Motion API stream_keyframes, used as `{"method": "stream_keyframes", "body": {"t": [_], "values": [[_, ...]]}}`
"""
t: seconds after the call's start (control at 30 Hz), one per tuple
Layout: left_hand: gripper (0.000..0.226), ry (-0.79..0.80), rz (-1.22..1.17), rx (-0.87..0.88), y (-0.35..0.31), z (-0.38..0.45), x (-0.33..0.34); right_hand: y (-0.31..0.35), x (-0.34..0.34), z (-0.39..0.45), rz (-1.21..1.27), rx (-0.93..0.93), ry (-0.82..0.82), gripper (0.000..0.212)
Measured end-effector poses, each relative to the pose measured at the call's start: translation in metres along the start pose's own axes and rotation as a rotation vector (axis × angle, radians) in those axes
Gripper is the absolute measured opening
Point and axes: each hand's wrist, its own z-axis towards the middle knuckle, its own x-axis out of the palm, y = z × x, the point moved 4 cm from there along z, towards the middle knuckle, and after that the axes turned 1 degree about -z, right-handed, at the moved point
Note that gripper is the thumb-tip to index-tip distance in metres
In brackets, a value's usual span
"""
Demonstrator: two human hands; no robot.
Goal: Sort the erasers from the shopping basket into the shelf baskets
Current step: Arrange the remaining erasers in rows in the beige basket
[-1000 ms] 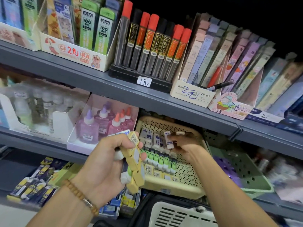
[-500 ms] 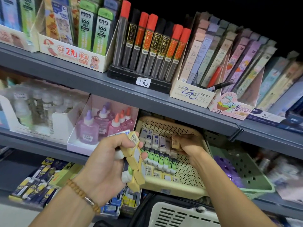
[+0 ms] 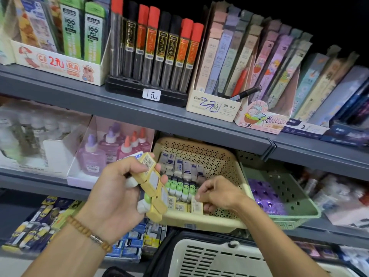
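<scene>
Stocking the eraser row: my right hand (image 3: 217, 193) pinches one yellow-sleeved eraser (image 3: 197, 205) at the front of the beige shelf basket (image 3: 229, 162), while my left hand (image 3: 117, 188) grips a stack of yellow erasers (image 3: 154, 183).

Each eraser looks light, small and firm in its paper sleeve, so I judge a thumb-and-finger pinch across the short sides will hold; the stack in my left hand seems more likely to slide apart and wants pressure from both ends. Just beyond my right fingertips stand rows of green-sleeved erasers (image 3: 181, 187) and blue-and-white erasers (image 3: 179, 164), packed tight enough to tip if nudged. To that hand's right sits a green shelf basket (image 3: 295, 198); below both wrists, the white shopping basket (image 3: 215, 258). Glue bottles (image 3: 93, 156) stand beyond my left hand.
</scene>
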Motion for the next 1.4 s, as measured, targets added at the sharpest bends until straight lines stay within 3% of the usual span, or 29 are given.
{"method": "stream_keyframes", "body": {"t": [0.1,0.17,0.3,0.47,0.57,0.63,0.77,0.87,0.97,1.03,1.2,1.4], "values": [[0.029,0.026,-0.051,0.027,0.001,0.001,0.004,0.0,0.009,-0.003,-0.061,0.032,0.055,0.015],[0.023,0.029,-0.074,0.048,0.001,0.002,0.007,0.002,0.004,-0.001,-0.058,0.031,-0.029,0.014],[0.017,-0.009,-0.098,0.062,0.003,0.007,0.007,0.015,-0.016,0.011,-0.311,-0.084,-0.264,0.005],[0.017,-0.031,-0.111,0.077,0.004,0.01,0.005,0.033,-0.008,0.043,-0.36,-0.151,-0.263,0.033],[0.019,-0.013,-0.144,0.073,0.004,0.011,0.005,0.041,-0.003,0.053,-0.418,-0.188,-0.28,0.034],[0.027,-0.016,-0.178,0.079,0.003,0.013,0.006,0.043,-0.004,0.05,-0.371,-0.216,-0.315,0.024],[0.02,-0.071,-0.228,0.116,0.003,0.016,0.006,0.051,-0.002,0.013,0.069,-0.328,-0.351,0.006],[0.017,-0.114,-0.25,0.168,0.004,0.019,0.007,0.057,0.006,-0.026,0.279,-0.47,-0.246,0.02],[0.012,-0.151,-0.293,0.204,0.007,0.021,0.008,0.059,0.015,-0.049,0.271,-0.552,-0.115,0.051],[0.01,-0.154,-0.316,0.186,0.011,0.021,0.01,0.063,0.02,-0.053,0.16,-0.588,-0.102,0.056],[0.014,-0.151,-0.318,0.135,0.021,0.024,0.013,0.071,0.017,-0.059,-0.048,-0.691,-0.222,0.031],[0.034,-0.13,-0.43,0.027,0.027,0.027,0.012,0.063,0.001,-0.057,0.223,-0.657,-0.232,0.03]]}}
